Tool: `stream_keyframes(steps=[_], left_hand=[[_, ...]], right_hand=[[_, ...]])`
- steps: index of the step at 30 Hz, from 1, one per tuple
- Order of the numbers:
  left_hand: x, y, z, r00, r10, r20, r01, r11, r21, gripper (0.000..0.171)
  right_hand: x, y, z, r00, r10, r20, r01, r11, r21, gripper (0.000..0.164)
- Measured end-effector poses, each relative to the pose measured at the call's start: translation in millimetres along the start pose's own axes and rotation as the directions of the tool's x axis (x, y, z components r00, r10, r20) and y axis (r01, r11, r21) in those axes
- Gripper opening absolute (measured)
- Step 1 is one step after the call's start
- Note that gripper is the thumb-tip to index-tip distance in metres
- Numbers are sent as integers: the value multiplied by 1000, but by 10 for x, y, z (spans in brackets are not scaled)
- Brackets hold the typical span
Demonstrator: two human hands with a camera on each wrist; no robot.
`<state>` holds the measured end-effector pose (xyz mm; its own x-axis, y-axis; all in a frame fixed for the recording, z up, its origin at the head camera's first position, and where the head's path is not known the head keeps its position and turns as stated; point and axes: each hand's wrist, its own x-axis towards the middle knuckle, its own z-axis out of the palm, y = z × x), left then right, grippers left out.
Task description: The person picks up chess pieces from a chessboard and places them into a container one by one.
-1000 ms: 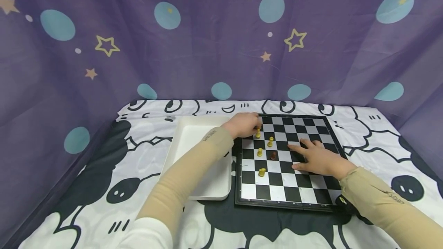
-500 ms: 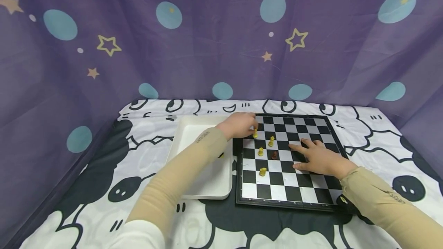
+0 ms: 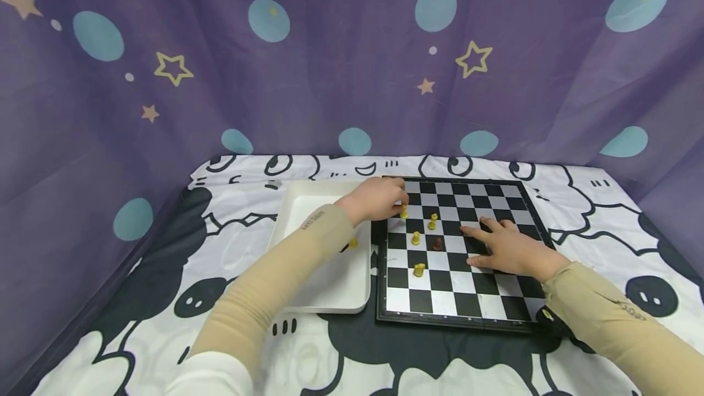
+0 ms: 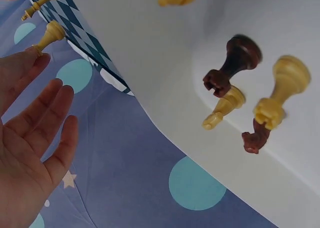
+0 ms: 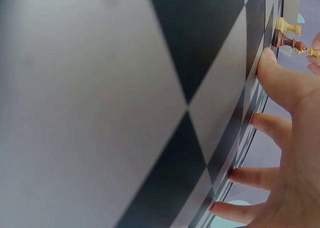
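Black rim is framing the chessboard point(image 3: 489, 305), its left edge running just beside the white tray point(image 3: 346, 286), and squares are giving me room rightward along the far rows, while three other yellow pieces point(image 3: 415, 238) and a dark red piece point(image 3: 437, 244) are standing closer to me. Slanting over the tray, my left forearm is bringing the left hand point(image 3: 376, 197) across the board's far left corner, fingertips narrowing in a pinch on the held yellow piece point(image 3: 404, 211). Opposite, my right hand point(image 3: 511, 250) is spreading its fingers wide on the board, pointing leftward. Over the leftmost column, the held piece is keeping its long axis roughly upright, base downward, head between my fingertips; whether it's touching the square, I'm not managing to tell.
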<state>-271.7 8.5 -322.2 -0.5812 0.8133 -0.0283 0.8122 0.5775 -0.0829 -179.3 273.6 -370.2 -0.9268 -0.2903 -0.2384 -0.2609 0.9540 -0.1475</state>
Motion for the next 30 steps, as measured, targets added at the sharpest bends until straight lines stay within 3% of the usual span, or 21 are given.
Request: stream_keyframes(steps=[11,30], left_hand=[[-136,14,1,997,53,-61,-53,999,-5,15],[-434,22,-101,992,80,-102,-78,997,20,9]], right_hand=[[-16,-21,-13,1000,1,8,-1,1000,6,82],[-5,-11,-25,1000,1,-3,-1,1000,-4,81]])
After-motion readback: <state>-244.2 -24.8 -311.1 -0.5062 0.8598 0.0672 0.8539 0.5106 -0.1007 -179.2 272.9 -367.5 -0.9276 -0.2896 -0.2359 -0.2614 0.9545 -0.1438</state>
